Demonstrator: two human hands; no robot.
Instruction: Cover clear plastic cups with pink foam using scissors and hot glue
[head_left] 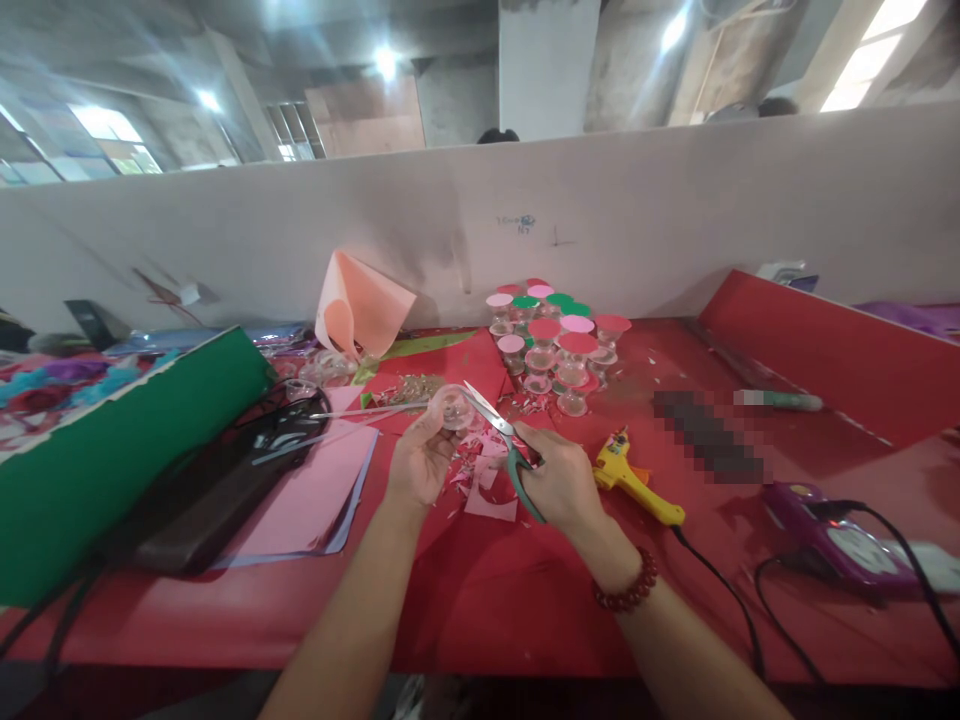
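Note:
My left hand pinches a small clear plastic cup above the red table. My right hand grips green-handled scissors, whose open blades reach up to the cup's rim. Pink paper scraps lie under both hands. Beyond them stands a cluster of several clear cups capped with pink, red and green paper discs.
A yellow glue gun with a black cord lies right of my right hand. A green roll, a black bag and pink sheets sit to the left. A purple device is at the right. A white partition backs the table.

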